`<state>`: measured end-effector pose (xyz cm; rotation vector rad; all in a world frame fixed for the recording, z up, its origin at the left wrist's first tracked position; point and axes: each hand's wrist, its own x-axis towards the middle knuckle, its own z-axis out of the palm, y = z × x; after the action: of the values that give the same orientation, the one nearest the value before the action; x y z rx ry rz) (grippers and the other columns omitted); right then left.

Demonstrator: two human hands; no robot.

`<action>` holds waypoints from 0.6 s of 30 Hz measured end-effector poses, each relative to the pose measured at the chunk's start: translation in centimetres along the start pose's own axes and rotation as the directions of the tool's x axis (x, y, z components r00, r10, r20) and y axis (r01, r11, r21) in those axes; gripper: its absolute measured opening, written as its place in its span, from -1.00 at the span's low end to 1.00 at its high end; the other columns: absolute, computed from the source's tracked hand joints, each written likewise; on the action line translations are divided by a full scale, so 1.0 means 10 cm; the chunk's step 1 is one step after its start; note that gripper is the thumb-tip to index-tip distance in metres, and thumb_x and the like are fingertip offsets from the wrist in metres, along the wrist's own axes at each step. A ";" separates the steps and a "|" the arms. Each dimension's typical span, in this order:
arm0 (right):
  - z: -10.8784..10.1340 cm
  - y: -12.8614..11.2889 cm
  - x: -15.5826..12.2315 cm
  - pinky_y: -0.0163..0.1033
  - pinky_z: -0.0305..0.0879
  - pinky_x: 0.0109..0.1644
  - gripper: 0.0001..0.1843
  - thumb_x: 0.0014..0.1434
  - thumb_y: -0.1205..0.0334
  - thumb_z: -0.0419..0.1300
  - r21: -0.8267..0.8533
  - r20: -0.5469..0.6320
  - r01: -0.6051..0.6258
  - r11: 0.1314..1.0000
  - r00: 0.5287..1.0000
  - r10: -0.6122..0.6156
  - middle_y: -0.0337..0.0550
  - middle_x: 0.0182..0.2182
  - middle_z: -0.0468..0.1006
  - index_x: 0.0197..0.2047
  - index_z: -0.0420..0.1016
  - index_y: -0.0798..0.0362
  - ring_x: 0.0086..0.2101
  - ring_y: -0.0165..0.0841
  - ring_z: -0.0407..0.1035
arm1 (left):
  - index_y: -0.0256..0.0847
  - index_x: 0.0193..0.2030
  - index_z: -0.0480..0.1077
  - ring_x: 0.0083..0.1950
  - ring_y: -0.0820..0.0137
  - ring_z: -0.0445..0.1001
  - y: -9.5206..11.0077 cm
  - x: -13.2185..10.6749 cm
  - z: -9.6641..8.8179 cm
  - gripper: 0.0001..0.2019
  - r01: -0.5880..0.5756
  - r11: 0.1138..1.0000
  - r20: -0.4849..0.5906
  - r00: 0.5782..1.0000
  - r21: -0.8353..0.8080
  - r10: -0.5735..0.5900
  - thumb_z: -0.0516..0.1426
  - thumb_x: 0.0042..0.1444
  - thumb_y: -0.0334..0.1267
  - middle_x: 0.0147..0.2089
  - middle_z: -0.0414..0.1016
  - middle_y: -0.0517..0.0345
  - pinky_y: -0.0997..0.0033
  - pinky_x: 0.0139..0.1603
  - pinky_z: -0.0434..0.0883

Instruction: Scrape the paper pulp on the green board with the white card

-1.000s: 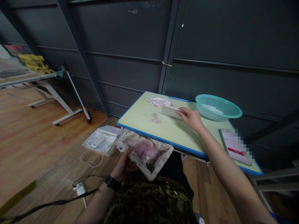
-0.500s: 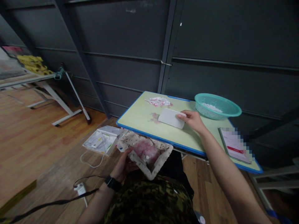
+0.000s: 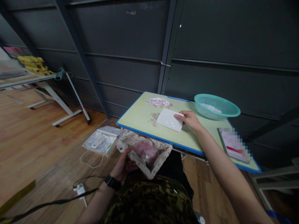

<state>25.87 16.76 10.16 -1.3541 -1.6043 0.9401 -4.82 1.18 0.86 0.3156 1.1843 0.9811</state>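
Observation:
My right hand (image 3: pixel 190 120) pinches a flat white card (image 3: pixel 169 119) by its right edge and holds it over the green table top (image 3: pixel 137 116), beside a small smear of pink bits (image 3: pixel 153 117). A larger heap of pink and white bits (image 3: pixel 158 101) lies farther back on the table. Below the table's front edge, my left hand (image 3: pixel 123 166) grips a patterned fabric box (image 3: pixel 149 155) on my lap, with pink and white bits inside it. A dark watch sits on my left wrist.
A teal mesh basket (image 3: pixel 216 106) with white bits stands at the table's back right. A booklet (image 3: pixel 233 145) lies near the right corner. On the wooden floor to the left are an open white box (image 3: pixel 100 141), cables and a charger (image 3: pixel 79 189). Another table (image 3: pixel 28 79) stands at far left.
The white card has come nearer along the table toward the pink smear and now tilts flatter, showing its face. My left hand and the fabric box have stayed put.

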 end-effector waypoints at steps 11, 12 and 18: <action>0.12 0.02 0.00 -0.28 0.15 -0.48 -0.50 -0.11 -0.18 0.31 0.034 0.083 0.047 0.998 0.995 -0.049 -0.15 -0.53 0.48 -0.37 0.54 0.15 -0.53 -0.41 0.25 | -0.23 -0.37 0.42 -0.50 0.26 0.57 0.02 -0.03 0.03 -0.75 0.004 1.000 -0.002 1.000 -0.010 -0.004 0.12 0.13 -0.07 -0.50 0.56 0.09 0.26 -0.42 0.57; 0.13 0.02 0.01 -0.28 0.16 -0.47 -0.50 -0.10 -0.18 0.31 0.033 0.093 0.059 0.998 0.994 -0.061 -0.15 -0.51 0.49 -0.37 0.54 0.15 -0.52 -0.40 0.26 | -0.23 -0.37 0.43 -0.49 0.26 0.57 0.02 -0.03 0.02 -0.74 0.006 1.000 -0.002 1.000 -0.003 -0.006 0.12 0.13 -0.07 -0.49 0.57 0.07 0.25 -0.41 0.57; 0.14 0.05 0.11 -0.27 0.17 -0.42 -0.51 -0.02 -0.16 0.26 -0.102 0.034 0.189 0.977 0.982 -0.187 -0.12 -0.48 0.52 -0.34 0.57 0.17 -0.48 -0.37 0.29 | -0.24 -0.35 0.43 -0.47 0.25 0.59 0.02 -0.03 0.01 -0.73 0.006 1.000 0.040 0.999 0.005 -0.006 0.16 0.09 -0.04 -0.46 0.60 0.04 0.26 -0.40 0.58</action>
<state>24.66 17.82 9.28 -1.2386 -1.7869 0.7705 -4.83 1.12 1.19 0.3339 1.1511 0.9630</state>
